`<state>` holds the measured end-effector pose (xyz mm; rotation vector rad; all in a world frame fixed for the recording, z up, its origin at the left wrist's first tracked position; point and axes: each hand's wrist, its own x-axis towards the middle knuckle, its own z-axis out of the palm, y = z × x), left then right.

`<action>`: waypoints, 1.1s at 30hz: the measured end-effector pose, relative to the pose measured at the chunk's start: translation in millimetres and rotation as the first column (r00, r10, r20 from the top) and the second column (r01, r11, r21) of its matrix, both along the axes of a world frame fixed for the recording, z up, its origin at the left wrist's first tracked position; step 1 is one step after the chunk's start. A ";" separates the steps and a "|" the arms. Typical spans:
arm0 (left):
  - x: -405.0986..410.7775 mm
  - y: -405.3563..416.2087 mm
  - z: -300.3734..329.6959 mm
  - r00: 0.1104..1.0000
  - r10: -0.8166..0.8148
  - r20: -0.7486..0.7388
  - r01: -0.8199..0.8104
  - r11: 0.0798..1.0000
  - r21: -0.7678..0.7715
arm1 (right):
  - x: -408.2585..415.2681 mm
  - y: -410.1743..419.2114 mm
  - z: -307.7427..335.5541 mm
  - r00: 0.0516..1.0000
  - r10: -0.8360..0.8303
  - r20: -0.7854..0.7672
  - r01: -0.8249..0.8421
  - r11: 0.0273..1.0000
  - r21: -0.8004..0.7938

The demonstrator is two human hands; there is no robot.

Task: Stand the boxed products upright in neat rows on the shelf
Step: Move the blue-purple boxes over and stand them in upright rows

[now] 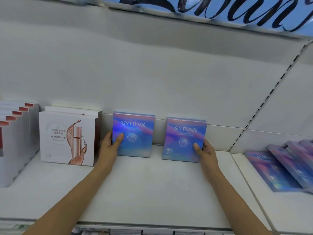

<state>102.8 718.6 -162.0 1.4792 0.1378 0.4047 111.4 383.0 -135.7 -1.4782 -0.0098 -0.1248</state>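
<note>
Your left hand (111,144) gripped the left SYRINX box (133,134) at its lower left edge, thumb on the front face; your right hand (205,150) gripped the right SYRINX box (184,139) at its lower right edge. Both flat, glossy blue-purple boxes stood upright against the back panel (152,82) of the white shelf (144,192), apart from each other. Just left of the left SYRINX box stood a row of white MARUBI boxes (67,138). Well right of it, beyond a shelf seam, more SYRINX boxes (288,168) lay toppled and overlapping.
</note>
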 end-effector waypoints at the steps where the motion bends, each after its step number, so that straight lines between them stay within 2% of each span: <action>1: -0.7 -0.6 0.5 1.000 0.002 -0.001 -0.002 1.000 0.004 | 1.2 -1.8 -2.9 1.000 -0.007 -0.003 0.007 1.000 -0.027; 11: -13.9 -10.6 9.1 0.987 0.153 0.050 -0.160 0.961 0.224 | 4.0 -10.0 -3.5 1.000 -0.004 0.026 0.008 0.988 -0.157; 16: -24.9 -18.6 13.9 0.972 0.174 0.156 -0.229 0.839 0.493 | 4.7 -15.7 -0.4 0.999 -0.017 0.042 0.027 0.966 -0.258; 20: -48.0 -39.4 11.1 0.937 0.223 0.268 -0.342 0.732 0.588 | 1.7 -34.7 8.8 0.993 -0.067 0.093 0.101 0.900 -0.424; 23: -65.5 -68.2 21.9 0.906 0.155 0.394 -0.379 0.711 0.592 | -10.3 -61.2 10.7 0.976 -0.063 0.206 0.174 0.794 -0.582; 26: -77.7 -118.5 37.6 0.918 -0.002 0.397 -0.254 0.765 0.592 | -26.5 -100.2 7.5 0.965 0.001 0.262 0.195 0.665 -0.721; 29: -82.3 -186.3 42.3 0.924 -0.200 0.325 -0.015 0.833 0.553 | -41.5 -147.4 7.4 0.960 0.030 0.278 0.212 0.569 -0.794; 33: -73.2 -288.9 27.8 0.899 -0.409 0.158 0.294 0.829 0.475 | -57.9 -220.4 14.0 0.959 -0.006 0.283 0.251 0.479 -0.841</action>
